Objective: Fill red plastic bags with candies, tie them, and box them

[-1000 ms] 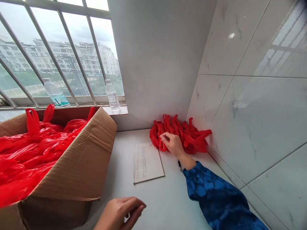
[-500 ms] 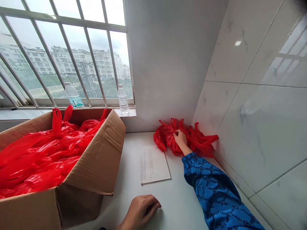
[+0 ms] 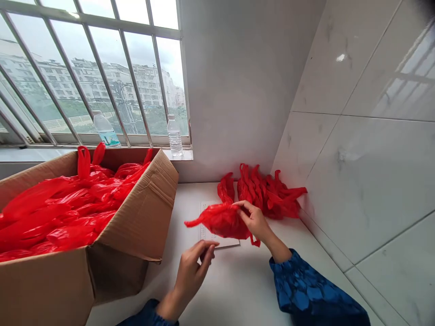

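Note:
A red plastic bag [image 3: 224, 221], bunched up with its handle trailing to the left, hangs in my right hand [image 3: 254, 222]. The thumb and fingers pinch it near its upper right side, above the table. Just below and to the left of it is my left hand [image 3: 197, 269], raised off the table. Its fingers are loosely curved with a gap to the thumb, and nothing is in them. Behind my right hand lies a pile of red plastic bags [image 3: 268, 192] against the wall. The held bag partly covers a sheet of handwritten paper [image 3: 227, 243].
At the left stands an open cardboard box [image 3: 136, 213] full of red plastic bags [image 3: 68, 213]. Two plastic bottles, one labelled [image 3: 108, 131] and one clear [image 3: 175, 138], stand on the sill of the barred window. A tiled wall [image 3: 356, 181] bounds the right side.
My right hand has drawn one red plastic bag out of the pile, toward me and left over the paper. My left hand has lifted from the table toward the bag.

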### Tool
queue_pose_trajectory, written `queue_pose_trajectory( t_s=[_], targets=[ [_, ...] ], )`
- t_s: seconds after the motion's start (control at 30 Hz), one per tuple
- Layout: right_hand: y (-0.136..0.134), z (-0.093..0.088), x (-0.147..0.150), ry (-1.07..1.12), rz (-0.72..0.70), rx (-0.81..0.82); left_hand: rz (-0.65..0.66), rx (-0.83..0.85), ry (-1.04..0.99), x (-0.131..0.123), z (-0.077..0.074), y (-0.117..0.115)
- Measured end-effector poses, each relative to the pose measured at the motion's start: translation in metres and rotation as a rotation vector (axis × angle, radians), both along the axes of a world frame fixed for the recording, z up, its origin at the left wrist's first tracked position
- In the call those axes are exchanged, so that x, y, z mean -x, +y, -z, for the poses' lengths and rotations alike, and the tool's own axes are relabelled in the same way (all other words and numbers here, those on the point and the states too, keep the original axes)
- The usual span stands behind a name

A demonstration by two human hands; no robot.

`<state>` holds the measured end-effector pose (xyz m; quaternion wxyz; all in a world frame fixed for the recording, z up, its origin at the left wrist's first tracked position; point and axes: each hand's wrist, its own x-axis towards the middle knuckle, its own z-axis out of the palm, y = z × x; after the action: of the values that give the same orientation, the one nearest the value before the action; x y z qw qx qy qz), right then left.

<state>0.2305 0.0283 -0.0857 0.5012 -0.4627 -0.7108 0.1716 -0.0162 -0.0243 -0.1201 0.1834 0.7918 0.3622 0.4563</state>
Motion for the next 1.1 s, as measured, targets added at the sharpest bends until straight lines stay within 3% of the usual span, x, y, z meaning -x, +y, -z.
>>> queue_pose_trajectory(
  t_s=[0.1,0.2,0.33,0.63,0.83,0.97,1.03,1.1],
  targets=[
    [-0.015,0.013,0.014,-0.053,-0.08,0.0,-0.152,-0.114,-0.053,-0.007,-0.021,0.008],
    [-0.024,0.024,0.016,-0.097,-0.077,-0.024,-0.213,-0.136,0.004,-0.014,-0.03,0.025],
    [-0.032,0.036,0.018,-0.117,0.003,-0.085,-0.179,-0.141,0.161,-0.024,-0.02,0.041],
    [-0.039,0.04,0.03,-0.314,0.196,-0.388,-0.172,-0.204,0.226,-0.023,0.001,0.032],
    [-0.038,0.029,0.019,-0.315,0.165,-0.377,-0.207,-0.135,0.043,-0.01,0.006,0.049],
    [-0.031,0.027,-0.001,-0.215,0.305,-0.354,-0.351,-0.011,-0.174,0.005,0.011,0.065],
    [-0.029,0.027,-0.011,-0.13,0.34,-0.295,-0.397,0.01,-0.202,0.011,0.014,0.07],
    [-0.029,0.026,-0.014,-0.071,0.288,-0.217,-0.408,0.027,-0.204,0.014,0.016,0.072]
  ],
)
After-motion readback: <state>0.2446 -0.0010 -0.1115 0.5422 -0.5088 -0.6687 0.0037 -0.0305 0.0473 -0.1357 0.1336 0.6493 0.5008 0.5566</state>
